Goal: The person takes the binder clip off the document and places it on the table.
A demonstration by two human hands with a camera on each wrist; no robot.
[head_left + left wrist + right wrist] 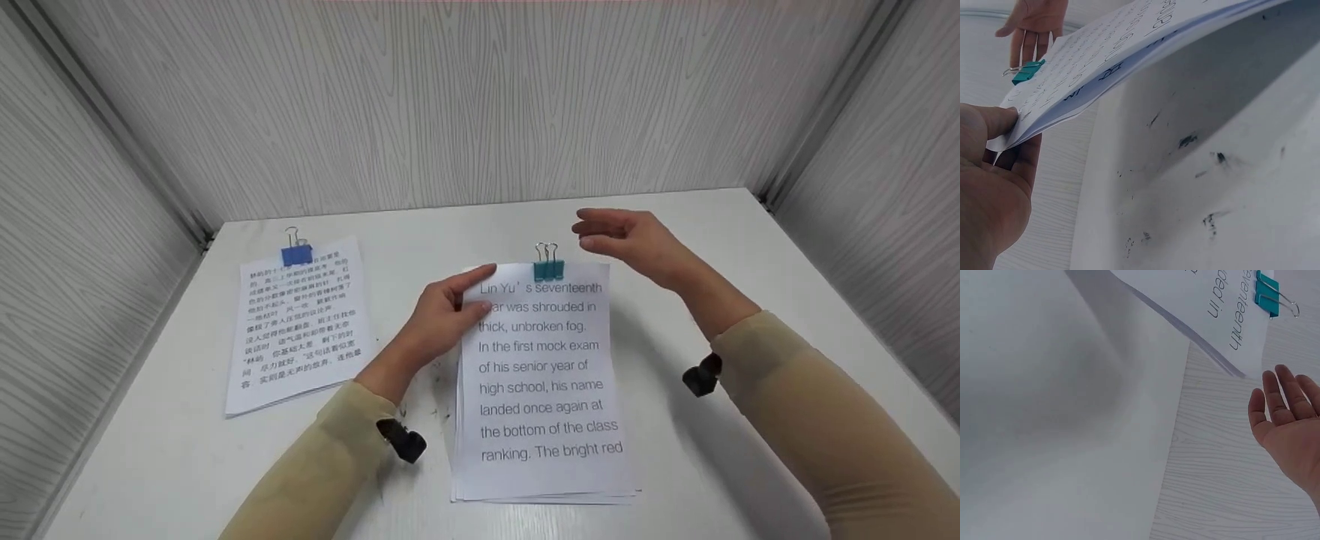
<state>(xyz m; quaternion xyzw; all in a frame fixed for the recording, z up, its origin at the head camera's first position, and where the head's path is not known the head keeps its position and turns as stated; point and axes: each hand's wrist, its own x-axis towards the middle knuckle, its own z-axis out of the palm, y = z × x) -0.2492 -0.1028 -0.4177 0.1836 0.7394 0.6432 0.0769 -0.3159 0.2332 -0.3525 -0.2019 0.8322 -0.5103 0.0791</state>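
Left hand (435,319): grip pinching upper left corner of English paper stack (546,382), on counter (675,225), teal binder clip (549,268) at top. Right hand (637,241): grip spread, hovering beside clip

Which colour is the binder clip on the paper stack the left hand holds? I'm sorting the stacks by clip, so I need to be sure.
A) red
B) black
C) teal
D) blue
C. The left hand pinches the upper left corner of the English-text stack, whose top edge carries a teal binder clip; the blue clip sits on the other stack, further left.
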